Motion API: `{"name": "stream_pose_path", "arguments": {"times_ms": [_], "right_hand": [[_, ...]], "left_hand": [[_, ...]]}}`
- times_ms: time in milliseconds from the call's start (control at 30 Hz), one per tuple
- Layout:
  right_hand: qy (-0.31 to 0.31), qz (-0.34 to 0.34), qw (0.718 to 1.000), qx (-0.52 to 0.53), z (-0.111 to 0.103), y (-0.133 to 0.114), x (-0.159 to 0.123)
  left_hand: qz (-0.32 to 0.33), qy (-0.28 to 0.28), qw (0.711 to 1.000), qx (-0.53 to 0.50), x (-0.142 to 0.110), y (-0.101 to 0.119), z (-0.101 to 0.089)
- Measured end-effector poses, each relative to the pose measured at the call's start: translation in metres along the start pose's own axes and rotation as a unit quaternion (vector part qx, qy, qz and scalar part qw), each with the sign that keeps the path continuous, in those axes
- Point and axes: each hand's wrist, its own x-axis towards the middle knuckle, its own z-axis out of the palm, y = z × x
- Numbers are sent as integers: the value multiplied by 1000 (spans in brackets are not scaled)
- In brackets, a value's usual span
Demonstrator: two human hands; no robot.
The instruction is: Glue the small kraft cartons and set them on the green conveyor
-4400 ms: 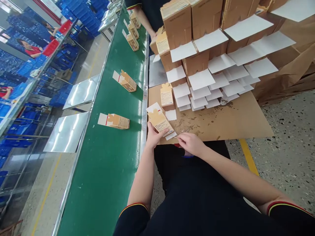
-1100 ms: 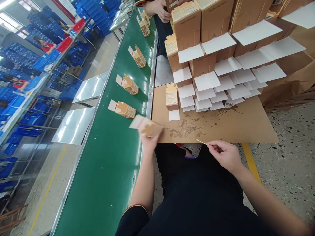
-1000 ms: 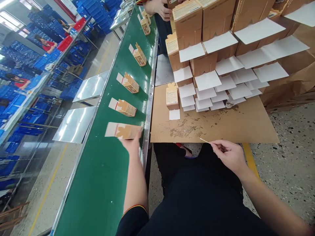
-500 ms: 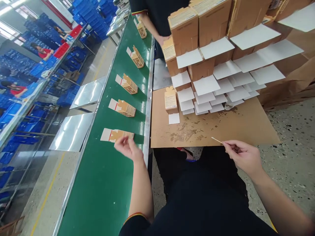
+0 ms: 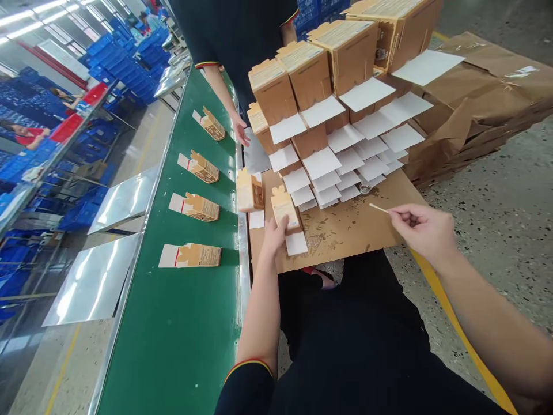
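Black short sleeves, red-yellow trimmed cuffs

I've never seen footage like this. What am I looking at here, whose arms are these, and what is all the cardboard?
This is one picture from a camera worn on a person's head, looking down at their own two bare hands. The left hand grips a small brown carton with a white flap, on a cardboard sheet. The right hand pinches a thin stick. Behind stands a stack of cartons, white flaps hanging out. On the left runs a green conveyor belt carrying similar cartons lying flat, the nearest carton level with the left forearm. A co-worker's hand shows farther along.
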Motion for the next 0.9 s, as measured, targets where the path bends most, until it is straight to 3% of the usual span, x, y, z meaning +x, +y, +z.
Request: {"name": "stream_pose_path", "arguments": {"times_ms": [100,200,300,400,500,600,767,833,900], "right_hand": [[-27,-17,998,-48,0,6,35],[-92,-47,989,-102,15,13,70],[-130,-53,980,-141,30,21,96],[-136,-54,977,-156,31,24,102],[-116,-66,983,-124,24,16,76],[-148,-82,986,-17,34,-2,23],[-250,-143,957,44,106,-33,-54],[-272,-157,948,38,133,-38,-63],[-289,-165,943,29,146,-40,-62]], "left_hand": [[-23,-13,999,-31,-53,-10,-10],[-63,26,993,-101,-91,-11,-18],[-83,34,976,-197,-109,-7,-21],[-38,54,965,-254,-105,2,-19],[24,73,969,-235,-86,6,-13],[26,68,977,-202,-66,-1,-8],[-1,67,982,-175,-52,-19,-6],[3,60,985,-160,-52,-21,-8],[5,52,988,-146,-53,-20,-9]]}}
